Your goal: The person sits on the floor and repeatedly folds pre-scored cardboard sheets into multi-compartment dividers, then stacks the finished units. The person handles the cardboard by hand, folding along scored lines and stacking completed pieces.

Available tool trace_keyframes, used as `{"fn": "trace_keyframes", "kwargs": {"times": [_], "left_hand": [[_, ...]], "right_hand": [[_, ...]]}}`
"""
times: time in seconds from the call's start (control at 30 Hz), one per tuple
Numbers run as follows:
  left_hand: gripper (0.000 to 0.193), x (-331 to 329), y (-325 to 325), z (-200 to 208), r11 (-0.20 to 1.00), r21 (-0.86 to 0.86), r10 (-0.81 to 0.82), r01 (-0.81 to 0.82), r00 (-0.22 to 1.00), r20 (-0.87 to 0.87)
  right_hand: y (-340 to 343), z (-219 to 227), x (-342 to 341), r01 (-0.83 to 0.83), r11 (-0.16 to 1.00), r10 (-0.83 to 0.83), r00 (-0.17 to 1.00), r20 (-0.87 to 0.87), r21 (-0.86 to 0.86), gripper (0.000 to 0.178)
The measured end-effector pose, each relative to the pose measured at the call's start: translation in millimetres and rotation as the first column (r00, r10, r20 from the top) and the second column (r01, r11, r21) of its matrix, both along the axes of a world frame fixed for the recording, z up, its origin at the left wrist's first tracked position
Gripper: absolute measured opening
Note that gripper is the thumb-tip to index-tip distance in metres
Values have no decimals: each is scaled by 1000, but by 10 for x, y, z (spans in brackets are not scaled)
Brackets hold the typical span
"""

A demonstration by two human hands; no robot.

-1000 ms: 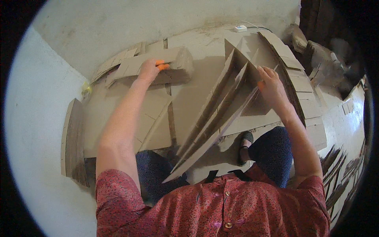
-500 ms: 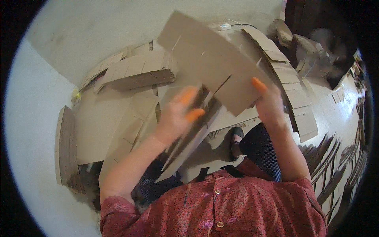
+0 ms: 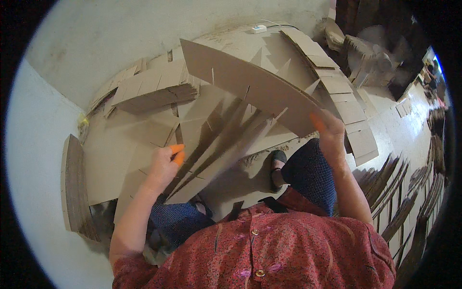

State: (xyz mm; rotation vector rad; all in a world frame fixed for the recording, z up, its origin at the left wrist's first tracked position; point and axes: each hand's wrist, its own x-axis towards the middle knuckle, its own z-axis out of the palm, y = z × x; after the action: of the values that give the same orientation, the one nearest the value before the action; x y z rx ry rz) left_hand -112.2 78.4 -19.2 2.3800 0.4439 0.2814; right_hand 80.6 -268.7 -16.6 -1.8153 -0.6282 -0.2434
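Note:
My right hand (image 3: 332, 137), orange covers on its fingertips, grips the right end of a long slotted cardboard strip (image 3: 226, 77). The strip is tilted, its far end reaching up and left. Beneath it, several upright cardboard dividers (image 3: 219, 161) fan out toward my lap, and the strip's lower edge meets their tips. My left hand (image 3: 163, 166) is closed in a pinch at the left of these dividers, also with orange fingertip covers. Whether a cardboard edge is between its fingers is hidden.
A stack of slotted cardboard (image 3: 151, 89) lies at the far left, and another stack (image 3: 77, 188) leans by the left wall. A row of overlapping cardboard pieces (image 3: 346, 98) runs along the right. More bundles (image 3: 399, 192) stand at the lower right. A white power socket (image 3: 258, 29) lies near the back wall.
The strip in my right hand has swung lower and tilted over the upright dividers. My left hand has drawn back toward the lower left, its fingers going from apart to pinched.

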Motion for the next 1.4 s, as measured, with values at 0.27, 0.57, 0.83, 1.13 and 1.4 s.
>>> {"fn": "trace_keyframes", "kwargs": {"times": [0.27, 0.57, 0.83, 1.13, 1.4], "left_hand": [[24, -56, 43, 22, 993, -9, 115, -115, 993, -31], [23, -95, 77, -25, 990, 101, 92, -95, 995, 34], [26, -127, 176, -54, 975, 138, 178, -175, 984, -8], [34, 401, -588, 261, 898, 367, -327, 241, 925, 192], [33, 918, -1092, 133, 866, 216, -445, 451, 892, -77]], "right_hand": [[-35, -144, -15, 30, 995, -24, 998, 61, -95, 18], [-30, -246, -18, 14, 997, -16, 1000, -18, -79, 16], [-65, -451, 17, -46, 989, 35, 996, -82, -140, 17], [69, -458, -29, -5, 1000, 6, 998, 69, -18, 15], [-39, -747, -47, -36, 999, 34, 996, 88, 18, 14]]}}
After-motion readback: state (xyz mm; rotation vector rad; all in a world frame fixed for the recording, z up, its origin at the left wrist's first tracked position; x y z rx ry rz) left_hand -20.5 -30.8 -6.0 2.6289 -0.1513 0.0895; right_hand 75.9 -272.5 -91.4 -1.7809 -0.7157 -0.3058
